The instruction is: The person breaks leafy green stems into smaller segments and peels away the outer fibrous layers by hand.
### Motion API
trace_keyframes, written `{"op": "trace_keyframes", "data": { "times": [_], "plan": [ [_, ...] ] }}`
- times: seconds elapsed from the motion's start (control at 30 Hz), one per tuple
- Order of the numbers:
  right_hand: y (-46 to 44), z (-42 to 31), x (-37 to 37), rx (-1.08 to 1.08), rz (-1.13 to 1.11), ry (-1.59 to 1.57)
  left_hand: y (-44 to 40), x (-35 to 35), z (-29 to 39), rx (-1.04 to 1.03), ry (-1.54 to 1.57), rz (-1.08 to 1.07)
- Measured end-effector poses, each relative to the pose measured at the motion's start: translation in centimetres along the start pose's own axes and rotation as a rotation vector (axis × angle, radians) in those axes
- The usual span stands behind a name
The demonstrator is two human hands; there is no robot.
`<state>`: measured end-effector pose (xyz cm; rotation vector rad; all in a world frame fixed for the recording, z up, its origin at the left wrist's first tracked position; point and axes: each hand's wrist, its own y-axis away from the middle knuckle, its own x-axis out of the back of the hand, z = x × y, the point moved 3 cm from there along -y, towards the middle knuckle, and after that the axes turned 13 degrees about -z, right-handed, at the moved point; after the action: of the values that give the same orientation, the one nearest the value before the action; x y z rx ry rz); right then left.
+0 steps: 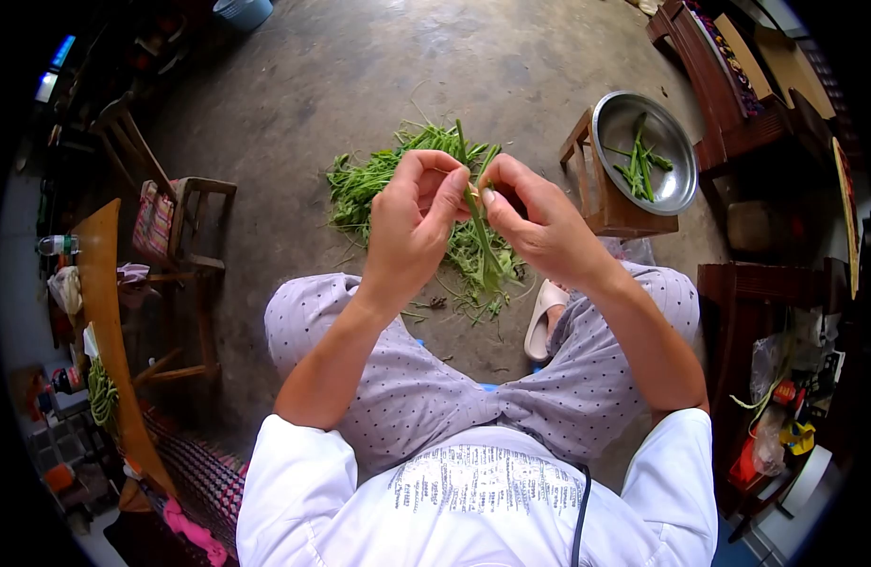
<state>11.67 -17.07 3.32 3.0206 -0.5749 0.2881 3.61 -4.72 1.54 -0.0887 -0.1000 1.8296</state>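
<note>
Green and slender, the stalk [479, 227] at the frame's upper centre is pinched by the left hand [412, 210] while the right hand [539, 217] pinches its side, seemingly peeling it, so the next pull calls for steady left pressure.

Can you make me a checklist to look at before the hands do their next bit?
1. Left hand pinching the green stem: ok.
2. Right hand close to the stem: ok, its fingertips are right beside it.
3. Right hand gripping something: cannot tell, the spot is too small.
4. Metal bowl open side up by the wooden stool: ok.
5. Room in the bowl: ok, just a few green pieces inside.
6. Floor free of bits: not ok, leafy greens are heaped there.
</note>
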Motion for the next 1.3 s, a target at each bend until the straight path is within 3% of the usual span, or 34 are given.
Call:
{"op": "trace_keyframes", "data": {
  "times": [0.2, 0.27, 0.3, 0.37, 0.53, 0.63, 0.7, 0.83, 0.93, 1.0, 1.13, 1.3],
  "plan": [
    [0.8, -0.4, 0.3, -0.053, -0.090, 0.243, -0.6, 2.6, 0.7, -0.030, 0.073, 0.143],
    [1.3, 0.5, 0.6, -0.178, -0.212, 0.349, -0.5, 4.2, 1.1, -0.042, 0.014, 0.205],
    [1.6, 1.4, 0.7, -0.171, -0.221, 0.346, -0.4, 5.0, 1.3, -0.041, 0.008, 0.214],
    [2.4, 4.2, 1.1, -0.180, -0.205, 0.631, -0.1, 6.4, 2.0, -0.084, 0.002, 0.271],
    [4.2, 10.4, 2.4, -0.380, -0.264, 0.889, 0.9, 8.8, 3.0, -0.146, 0.052, 0.376],
    [4.2, 11.9, 2.3, -0.472, -0.320, 0.891, 1.1, 8.6, 3.7, -0.126, 0.083, 0.343],
    [4.5, 11.1, 1.5, -0.219, -0.325, 0.833, 1.3, 8.3, 3.6, -0.116, 0.124, 0.282],
    [2.9, 8.0, 1.2, -0.267, -0.391, 0.918, 1.6, 7.1, 3.0, -0.083, 0.203, 0.144],
    [1.4, 3.1, 0.8, -0.129, -0.241, 0.785, 1.7, 6.3, 2.1, -0.052, 0.274, 0.043],
    [0.7, 0.8, 0.4, -0.016, -0.035, 0.218, 1.7, 5.5, 1.7, -0.036, 0.305, 0.003],
    [0.5, -1.1, -1.1, 0.185, 0.054, 0.175, 1.7, 4.0, 1.3, -0.021, 0.317, -0.078],
    [0.3, -1.2, -1.8, 0.076, 0.116, -0.117, 1.6, 2.8, 1.1, -0.039, 0.325, -0.091]
  ]
}}
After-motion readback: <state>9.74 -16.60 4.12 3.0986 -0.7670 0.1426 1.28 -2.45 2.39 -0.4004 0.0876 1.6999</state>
